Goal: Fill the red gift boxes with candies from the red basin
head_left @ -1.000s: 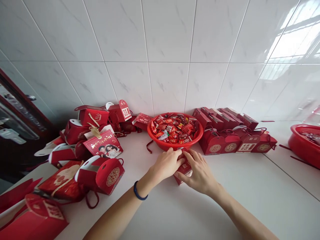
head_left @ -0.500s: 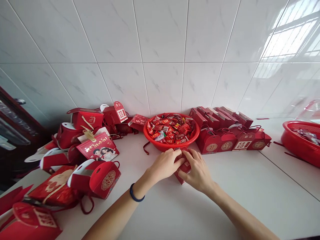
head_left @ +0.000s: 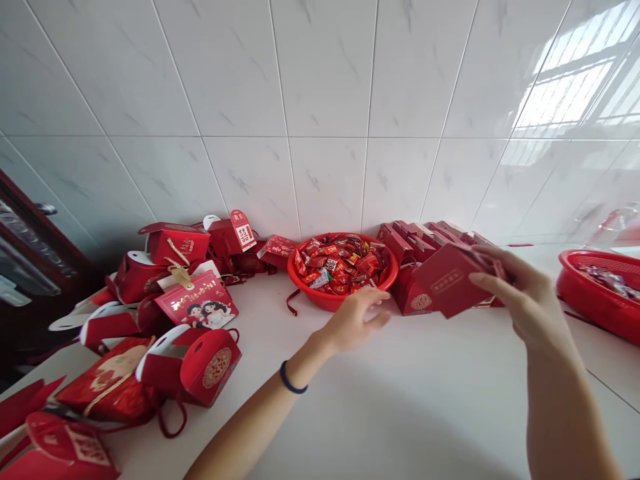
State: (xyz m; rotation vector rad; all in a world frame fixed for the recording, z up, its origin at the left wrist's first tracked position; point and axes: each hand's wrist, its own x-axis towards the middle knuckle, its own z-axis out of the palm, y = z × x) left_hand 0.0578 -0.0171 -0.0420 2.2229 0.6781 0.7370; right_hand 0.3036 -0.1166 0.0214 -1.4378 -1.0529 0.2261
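In my right hand is a red gift box, tilted, its plain side with a small printed label facing me. It hangs in front of the row of red boxes at the right and hides part of them. My left hand is over the white table just in front of the red basin, fingers apart with nothing in them. Red-wrapped sweets fill the basin. A dark band circles my left wrist.
Many red gift boxes with cord handles crowd the left side, among them one with a cartoon couple. A second red basin with wrapped sweets stands at the far right. The tiled wall closes off the back.
My right hand has lifted the red gift box from the table before the basin and carried it to the right. My left hand has let go of it and stays near the basin.
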